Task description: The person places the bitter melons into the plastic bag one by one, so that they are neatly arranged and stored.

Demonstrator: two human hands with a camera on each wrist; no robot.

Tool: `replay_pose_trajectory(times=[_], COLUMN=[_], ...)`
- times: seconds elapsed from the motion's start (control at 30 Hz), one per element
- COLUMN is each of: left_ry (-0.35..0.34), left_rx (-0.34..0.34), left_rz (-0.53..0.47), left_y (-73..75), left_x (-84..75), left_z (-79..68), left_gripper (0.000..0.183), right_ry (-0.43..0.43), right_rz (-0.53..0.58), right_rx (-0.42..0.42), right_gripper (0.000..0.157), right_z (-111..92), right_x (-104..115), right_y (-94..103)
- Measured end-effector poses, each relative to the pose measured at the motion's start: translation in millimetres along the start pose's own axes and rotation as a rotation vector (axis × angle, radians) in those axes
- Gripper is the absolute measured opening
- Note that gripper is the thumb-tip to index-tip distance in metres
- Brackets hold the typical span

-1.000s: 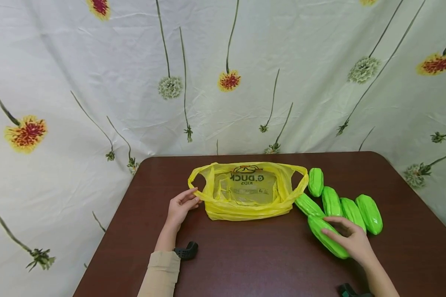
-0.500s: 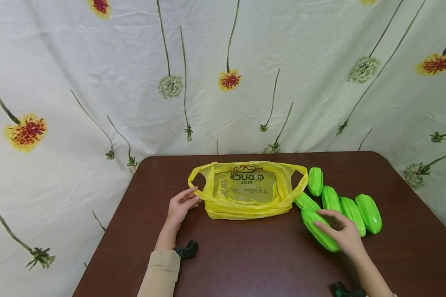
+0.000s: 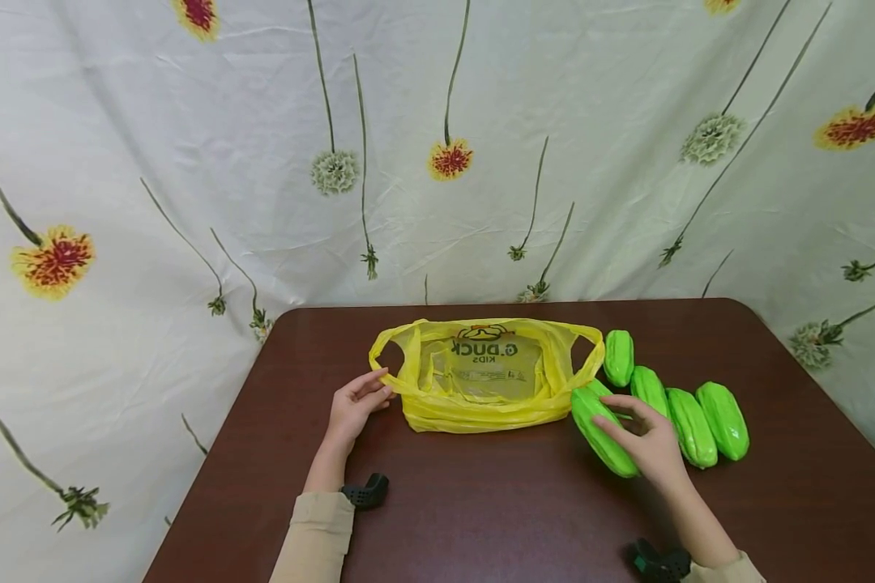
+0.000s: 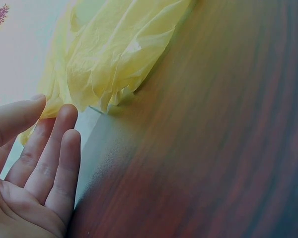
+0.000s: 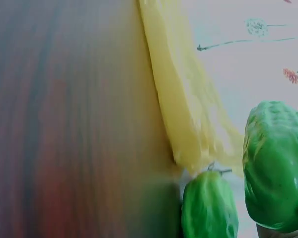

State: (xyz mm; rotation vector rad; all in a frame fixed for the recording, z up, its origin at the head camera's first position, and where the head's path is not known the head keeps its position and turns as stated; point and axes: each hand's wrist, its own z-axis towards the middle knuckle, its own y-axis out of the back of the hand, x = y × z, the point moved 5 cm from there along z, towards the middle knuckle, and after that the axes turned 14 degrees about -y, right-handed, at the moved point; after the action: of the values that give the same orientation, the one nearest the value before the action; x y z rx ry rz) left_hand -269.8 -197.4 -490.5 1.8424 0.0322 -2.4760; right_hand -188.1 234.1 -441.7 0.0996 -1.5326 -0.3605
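My left hand (image 3: 352, 405) pinches the left handle of a yellow plastic bag (image 3: 484, 414) between thumb and fingers. The bag lies mouth open on the table, and its inner wall shows dark printed lettering. With thumb and fingertips my right hand (image 3: 647, 441) grips a glossy green bitter melon (image 3: 596, 433), tilted beside the bag's right front corner. The right wrist view shows the held melon's bumpy skin, with another stemmed melon (image 5: 210, 210) below it by the yellow bag. That second melon is mostly hidden behind the held one in the head view.
Several more bitter melons (image 3: 691, 429) lie in a loose group to the right of the bag. The dark brown table (image 3: 481, 502) has rounded far corners. Behind it hangs a pale flower-printed cloth (image 3: 408, 219).
My right hand has carried the bitter melon left and away from me, towards the bag's right corner, covering more of the melon behind it. My left hand and the bag stay put.
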Motion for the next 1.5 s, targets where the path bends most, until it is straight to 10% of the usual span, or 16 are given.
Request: replay_pose_trajectory(times=[1.5], left_ry=[0.022], left_rx=[0.001], left_rz=[-0.027], left_y=[-0.1], left_x=[-0.3], left_z=[1.2], left_gripper=[0.042], right_ry=[-0.231], right_rz=[0.381], right_rx=[-0.054], right_gripper=[0.042], right_z=[41.0], right_x=[50.5], right_y=[-125.2])
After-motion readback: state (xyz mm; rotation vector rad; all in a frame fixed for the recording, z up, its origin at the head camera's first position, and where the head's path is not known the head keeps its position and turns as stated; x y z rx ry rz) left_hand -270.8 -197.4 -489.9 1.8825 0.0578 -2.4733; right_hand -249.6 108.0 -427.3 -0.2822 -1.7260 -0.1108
